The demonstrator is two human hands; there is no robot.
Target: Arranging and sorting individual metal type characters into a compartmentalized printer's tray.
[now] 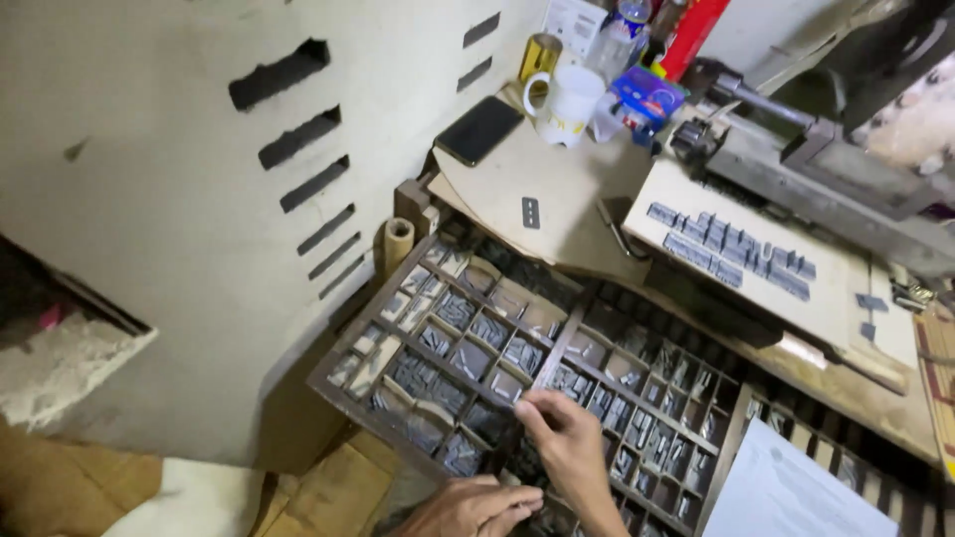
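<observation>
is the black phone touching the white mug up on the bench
Apart. The head view shows bare benchtop between the black phone and the white mug.

Two hands, left hand (473, 507) and right hand (562, 438), fingers over one wooden type case (517, 358) of many small compartments; beyond the fingertips, one white mug (569, 104), one gold can (539, 57), one black phone (478, 129); right of the fingers, one white paper sheet (786, 492).
</observation>
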